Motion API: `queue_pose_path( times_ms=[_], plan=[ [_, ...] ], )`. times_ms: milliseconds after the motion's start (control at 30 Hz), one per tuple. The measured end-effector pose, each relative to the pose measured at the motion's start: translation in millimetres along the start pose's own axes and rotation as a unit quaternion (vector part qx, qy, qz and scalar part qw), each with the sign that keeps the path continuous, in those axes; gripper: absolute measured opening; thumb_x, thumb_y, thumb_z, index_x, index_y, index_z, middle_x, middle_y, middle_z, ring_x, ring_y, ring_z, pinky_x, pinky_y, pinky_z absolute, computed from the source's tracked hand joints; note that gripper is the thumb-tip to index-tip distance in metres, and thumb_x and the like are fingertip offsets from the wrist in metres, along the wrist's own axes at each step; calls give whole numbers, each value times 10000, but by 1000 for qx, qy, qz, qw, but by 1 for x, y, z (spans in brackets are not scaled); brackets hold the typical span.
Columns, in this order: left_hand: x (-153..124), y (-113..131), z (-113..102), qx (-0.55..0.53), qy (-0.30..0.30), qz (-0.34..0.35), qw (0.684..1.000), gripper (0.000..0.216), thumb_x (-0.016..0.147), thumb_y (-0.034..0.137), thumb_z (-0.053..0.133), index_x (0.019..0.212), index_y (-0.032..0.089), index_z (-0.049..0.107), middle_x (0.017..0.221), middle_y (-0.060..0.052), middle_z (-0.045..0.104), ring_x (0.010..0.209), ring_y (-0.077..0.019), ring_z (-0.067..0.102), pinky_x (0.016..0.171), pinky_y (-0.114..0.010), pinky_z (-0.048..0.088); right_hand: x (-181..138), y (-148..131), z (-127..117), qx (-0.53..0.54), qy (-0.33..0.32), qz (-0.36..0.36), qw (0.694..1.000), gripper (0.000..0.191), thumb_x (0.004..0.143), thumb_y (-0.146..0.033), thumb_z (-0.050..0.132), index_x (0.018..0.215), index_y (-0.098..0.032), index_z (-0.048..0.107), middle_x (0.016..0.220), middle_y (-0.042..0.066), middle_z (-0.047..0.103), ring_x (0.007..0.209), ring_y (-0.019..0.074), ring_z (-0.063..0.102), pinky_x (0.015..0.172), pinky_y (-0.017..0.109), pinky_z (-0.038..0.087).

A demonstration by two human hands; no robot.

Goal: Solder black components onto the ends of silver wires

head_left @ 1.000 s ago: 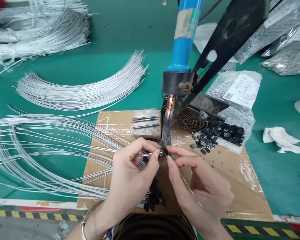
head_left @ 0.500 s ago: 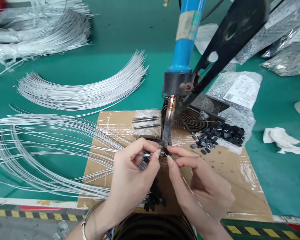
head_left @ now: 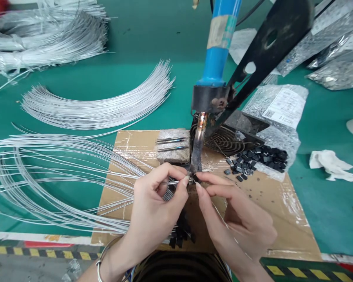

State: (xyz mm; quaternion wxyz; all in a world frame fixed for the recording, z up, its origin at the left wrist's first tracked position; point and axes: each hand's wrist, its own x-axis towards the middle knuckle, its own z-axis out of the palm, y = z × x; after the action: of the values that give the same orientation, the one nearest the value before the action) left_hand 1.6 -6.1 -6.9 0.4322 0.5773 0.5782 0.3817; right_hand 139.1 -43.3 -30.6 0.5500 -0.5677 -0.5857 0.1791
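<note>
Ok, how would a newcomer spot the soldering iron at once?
On the green table, find the brown cardboard. Above it, the soldering iron slants tip-down toward the left hand and right hand. Its blue handle sets it apart from the black bracket alongside.

Wire bundle (head_left: 96,111) behind loose wires (head_left: 126,164) at left, soldering iron (head_left: 214,70) before fan (head_left: 229,141), small parts (head_left: 261,158) at right

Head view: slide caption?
Left hand holds thin pale wire, right hand thin silvery strand, at the metal tip of a blue soldering iron.
</note>
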Motion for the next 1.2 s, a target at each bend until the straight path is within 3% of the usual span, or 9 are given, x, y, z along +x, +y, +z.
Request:
queue_pose_path(
  times_ms=[633,1200],
  plan=[
    [0,-2,1,1,2,-14,1000,132,874,143,673,759,207,685,859,-10,776,790,-164,725,587,-231,494,-1,3,0,6,8,1,1000,199,843,-3,756,906,-189,733,998,34,828,835,151,805,784,235,670],
    [-2,-1,-1,-4,-3,-8,1000,143,896,134,665,774,206,689,873,-20,774,824,-181,730,625,-254,513,-2,4,2,19,8,1,1000,233,828,-4,769,933,-211,743,995,32,826,852,182,802,791,295,677]
  ],
)
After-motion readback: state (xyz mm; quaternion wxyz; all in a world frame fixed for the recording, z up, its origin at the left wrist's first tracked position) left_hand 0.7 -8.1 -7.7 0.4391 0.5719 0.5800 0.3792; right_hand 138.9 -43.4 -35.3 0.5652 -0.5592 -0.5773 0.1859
